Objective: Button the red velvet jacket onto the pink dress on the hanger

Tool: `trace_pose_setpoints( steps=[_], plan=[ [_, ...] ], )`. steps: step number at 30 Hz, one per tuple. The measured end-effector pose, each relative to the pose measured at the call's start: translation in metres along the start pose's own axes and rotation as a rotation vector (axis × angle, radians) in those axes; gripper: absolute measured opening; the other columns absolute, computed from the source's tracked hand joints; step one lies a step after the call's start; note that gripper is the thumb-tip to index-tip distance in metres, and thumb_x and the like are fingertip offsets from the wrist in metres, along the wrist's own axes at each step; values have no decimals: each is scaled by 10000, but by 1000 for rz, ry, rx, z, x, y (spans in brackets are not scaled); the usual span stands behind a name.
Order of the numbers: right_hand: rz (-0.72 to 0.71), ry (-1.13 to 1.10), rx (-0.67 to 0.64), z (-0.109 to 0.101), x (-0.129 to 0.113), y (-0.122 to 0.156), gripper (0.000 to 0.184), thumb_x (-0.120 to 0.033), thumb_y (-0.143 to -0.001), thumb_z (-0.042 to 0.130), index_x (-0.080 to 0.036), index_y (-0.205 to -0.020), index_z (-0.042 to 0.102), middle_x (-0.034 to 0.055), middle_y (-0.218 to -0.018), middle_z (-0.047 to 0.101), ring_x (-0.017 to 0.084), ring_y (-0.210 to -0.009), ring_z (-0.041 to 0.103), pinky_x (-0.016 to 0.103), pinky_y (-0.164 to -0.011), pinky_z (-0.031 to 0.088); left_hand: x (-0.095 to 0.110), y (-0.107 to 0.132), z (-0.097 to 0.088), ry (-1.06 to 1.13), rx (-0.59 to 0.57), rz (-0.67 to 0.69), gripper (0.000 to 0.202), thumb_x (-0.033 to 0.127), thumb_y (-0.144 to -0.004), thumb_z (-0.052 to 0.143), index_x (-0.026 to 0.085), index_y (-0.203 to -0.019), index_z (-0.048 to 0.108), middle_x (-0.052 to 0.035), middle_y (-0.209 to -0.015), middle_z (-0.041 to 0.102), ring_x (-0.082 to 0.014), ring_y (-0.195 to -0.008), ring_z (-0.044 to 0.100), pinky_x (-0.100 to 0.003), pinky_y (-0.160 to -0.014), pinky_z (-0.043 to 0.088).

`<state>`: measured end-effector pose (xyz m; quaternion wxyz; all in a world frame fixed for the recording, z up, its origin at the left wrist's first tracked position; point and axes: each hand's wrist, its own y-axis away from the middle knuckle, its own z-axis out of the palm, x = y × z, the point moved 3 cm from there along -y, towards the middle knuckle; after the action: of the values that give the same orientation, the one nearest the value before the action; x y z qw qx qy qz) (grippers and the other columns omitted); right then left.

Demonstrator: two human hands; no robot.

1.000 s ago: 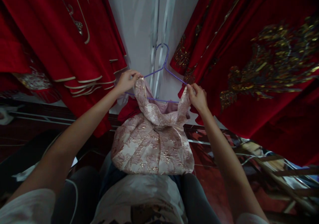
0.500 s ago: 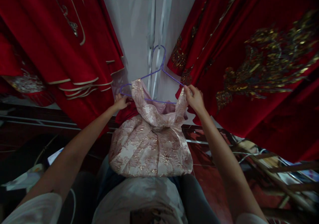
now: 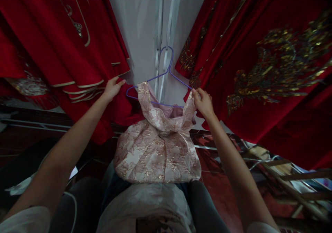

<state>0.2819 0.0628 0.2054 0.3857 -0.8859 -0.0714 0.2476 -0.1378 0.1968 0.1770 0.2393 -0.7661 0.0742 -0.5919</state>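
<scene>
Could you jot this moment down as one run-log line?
right grip: pinching strap of pink dress | left grip: at red cloth, hold unclear | pink dress: on purple hanger

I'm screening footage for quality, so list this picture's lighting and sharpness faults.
Head view: dim overall, darkest toward the lower left; head view: small gold glints on the dress, its pattern readable; head view: sequins at right look soft; head view: left forearm looks stretched, suggesting wide-angle distortion.
</scene>
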Motion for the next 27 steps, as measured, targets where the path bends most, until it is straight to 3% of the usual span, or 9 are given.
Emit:
trace_pose_setpoints(
  steps=[2,5,10,14,19,21,24,26,27],
  plan=[
    [11,-20,-14,-5,-4,1,444,-562,-917,342,-214,-718,532,21,-677,586,178,-677,525,269,-648,351,32,5,13,-68,15,147,231,410,-775,629,188,-791,565,-12,-707,571,-171,-730,579,-305,-688,484],
    [41,-73,-64,-17,-11,3,451,-599,-889,382,-212,-699,511,1,-618,541,150,-597,485,256,-593,340,81,33,40,-144,27,345,277,471,-847,551,195,-871,565,-15,-746,555,-174,-805,579,-301,-713,476],
    [38,-116,-155,-37,-24,3,466,-619,-853,450,-203,-649,492,-2,-595,528,133,-562,465,253,-551,312,137,110,79,-144,48,398,353,522,-938,344,223,-964,530,-24,-773,546,-160,-769,556,-298,-653,439],
    [12,-212,-198,-39,-30,3,496,-640,-846,443,-197,-626,486,4,-583,523,134,-573,467,254,-552,324,142,174,91,-43,-34,340,237,460,-920,436,247,-834,490,7,-674,497,-133,-621,482,-284,-550,379],
    [41,-251,-190,-29,-24,4,496,-649,-833,456,-195,-638,501,-5,-561,501,127,-555,442,248,-538,317,111,224,88,37,-107,261,236,404,-880,535,248,-722,453,29,-614,462,-125,-555,452,-282,-525,367],
    [53,-252,-184,-25,-21,4,483,-638,-832,465,-195,-646,512,-7,-567,501,124,-551,438,244,-538,317,101,223,86,18,-195,264,246,414,-866,551,245,-705,471,29,-606,478,-127,-552,461,-283,-525,368],
    [51,-240,-183,-18,-20,4,469,-623,-834,473,-197,-641,509,-5,-594,524,128,-570,464,240,-558,333,100,192,80,-5,-364,316,312,476,-856,535,231,-663,516,16,-606,525,-135,-571,503,-289,-561,407],
    [51,-210,-168,-14,-21,5,472,-624,-845,447,-201,-643,497,-1,-612,544,139,-599,494,240,-575,345,107,156,73,-41,-307,407,419,496,-914,394,220,-649,563,-13,-676,594,-154,-689,571,-320,-727,460],
    [59,-186,-152,-11,-22,5,480,-629,-853,423,-203,-643,489,1,-614,546,143,-605,502,240,-575,344,110,135,68,-92,-216,445,442,488,-930,353,217,-668,583,-22,-725,618,-164,-774,589,-342,-836,451]
  ],
)
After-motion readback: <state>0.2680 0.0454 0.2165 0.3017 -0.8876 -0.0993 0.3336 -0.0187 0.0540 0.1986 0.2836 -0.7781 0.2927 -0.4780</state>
